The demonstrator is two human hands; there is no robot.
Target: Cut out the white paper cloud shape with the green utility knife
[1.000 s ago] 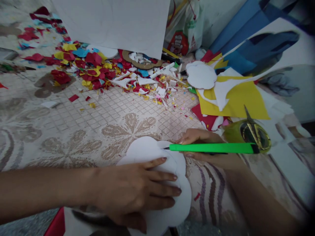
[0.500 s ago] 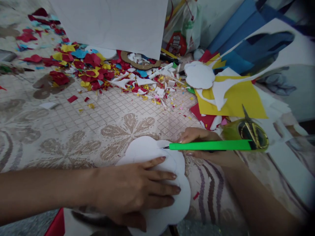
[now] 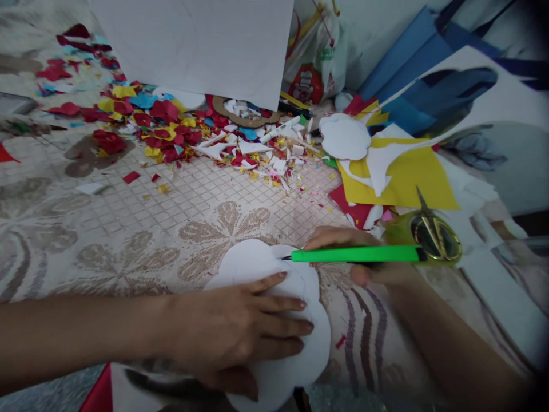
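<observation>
A white scalloped, flower-shaped sheet (image 3: 300, 366) lies at the near edge of the table, with a smaller white scalloped piece on top of it. My left hand (image 3: 244, 326) presses flat on the pieces, fingers spread. In my right hand (image 3: 343, 243) is a green utility knife (image 3: 355, 254), pointing left. Its dark tip touches or hovers just over the upper edge of the white pieces; I cannot tell which. The green handle hides part of my right fingers.
Colored and white scraps (image 3: 167, 123) are heaped at the back left. Yellow sheets (image 3: 407, 171) and white offcuts lie to the right. Gold-handled scissors (image 3: 433, 229) rest on a tape roll. A blue bag (image 3: 403, 63) and a large white sheet (image 3: 193, 46) stand behind.
The knife has shifted slightly left, and the fingers of my right hand have moved along its handle. My left hand stays on the white pieces. The view has shifted a little.
</observation>
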